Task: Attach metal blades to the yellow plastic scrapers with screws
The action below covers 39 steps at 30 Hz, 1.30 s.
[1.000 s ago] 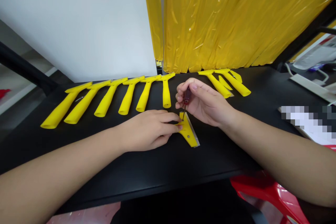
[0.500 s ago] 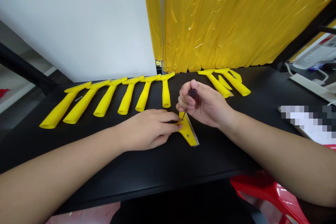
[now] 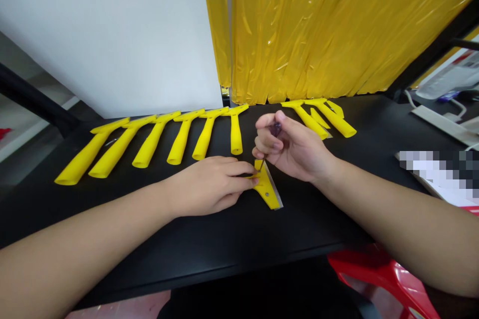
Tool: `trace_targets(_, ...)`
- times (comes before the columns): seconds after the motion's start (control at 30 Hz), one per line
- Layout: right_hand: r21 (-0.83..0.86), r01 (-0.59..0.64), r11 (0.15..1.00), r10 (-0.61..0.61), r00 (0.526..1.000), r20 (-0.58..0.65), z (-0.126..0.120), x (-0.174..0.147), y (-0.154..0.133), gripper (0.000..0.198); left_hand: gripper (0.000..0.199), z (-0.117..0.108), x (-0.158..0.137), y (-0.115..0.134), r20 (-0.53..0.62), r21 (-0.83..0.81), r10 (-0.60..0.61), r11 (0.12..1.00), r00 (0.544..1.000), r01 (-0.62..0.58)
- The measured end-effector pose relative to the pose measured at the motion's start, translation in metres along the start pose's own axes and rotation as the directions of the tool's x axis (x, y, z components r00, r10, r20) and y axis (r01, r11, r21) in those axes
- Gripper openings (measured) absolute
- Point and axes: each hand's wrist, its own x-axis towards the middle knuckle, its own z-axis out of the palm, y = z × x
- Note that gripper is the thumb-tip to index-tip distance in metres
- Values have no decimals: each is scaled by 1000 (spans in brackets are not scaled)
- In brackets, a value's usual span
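Observation:
My left hand (image 3: 215,187) is closed over the handle of a yellow scraper (image 3: 270,198), which lies on the black table. The scraper's head shows, with a metal blade along its right edge and a screw near its lower end; the handle is hidden under my fingers. In my right hand (image 3: 290,147) is a screwdriver (image 3: 276,129) with a dark handle, gripped between thumb and curled fingers. Its thin shaft slants down to the upper part of the scraper's head, where the tip meets it close to my left fingertips.
Several yellow scrapers (image 3: 179,142) stand in a row along the back left of the black table (image 3: 232,249). More yellow scraper parts (image 3: 333,117) lie at the back right. A white panel (image 3: 112,35) and yellow plastic sheeting (image 3: 318,30) rise behind. A red stool (image 3: 385,274) is below the front edge.
My right hand has rolled slightly around the screwdriver, whose handle shows at a slightly different angle. My left hand and the scraper stay in place.

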Motion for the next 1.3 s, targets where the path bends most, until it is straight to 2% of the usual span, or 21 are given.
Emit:
trace_targets(0.1, -20, 31, 999, -32, 998, -60, -1, -1, -12, 28, 39, 0, -1, -3, -7, 23, -15, 1000, 1000, 15)
trace_targets(0.17, -49, 27, 998, -30, 998, -59, -3, -3, -21, 31, 43, -1, -2, -4, -11, 43, -17, 999, 1000, 17)
trace_targets(0.3, -68, -47, 997, 55, 991, 124, -8, -8, -26, 36, 51, -4, -3, -6, 38, 77, -26, 997, 999, 23)
trace_targets(0.47, -56, -179, 982, 187, 918, 350, -12, -11, -17, 33, 48, -5, -2, -5, 55, 69, -29, 997, 998, 25)
trace_targets(0.53, -51, -196, 979, 201, 903, 381, -13, -12, -14, 33, 43, -5, -1, -5, 44, 72, -16, 997, 999, 13)
trace_targets(0.7, -53, -187, 981, 192, 901, 388, -12, -12, -11, 33, 38, -6, 0, -5, 35, 74, -13, 997, 999, 10)
trace_targets(0.83, -85, -114, 990, 140, 874, 465, -13, -10, -8, 30, 37, -5, -1, -5, 43, 53, -27, 998, 999, 24)
trace_targets(1.0, -212, 165, 963, -65, 908, 413, -20, -8, -7, 24, 40, -5, -1, -6, 23, 30, -8, 1000, 1000, 7)
trace_targets(1.07, -265, 233, 936, -113, 909, 401, -22, -9, -10, 21, 41, -5, -1, -7, 27, 29, -2, 1000, 1000, 1)
trace_targets(1.3, -306, 200, 931, -83, 931, 356, -17, -13, -21, 16, 41, -5, -2, -9, 32, 7, -5, 1000, 999, 5)
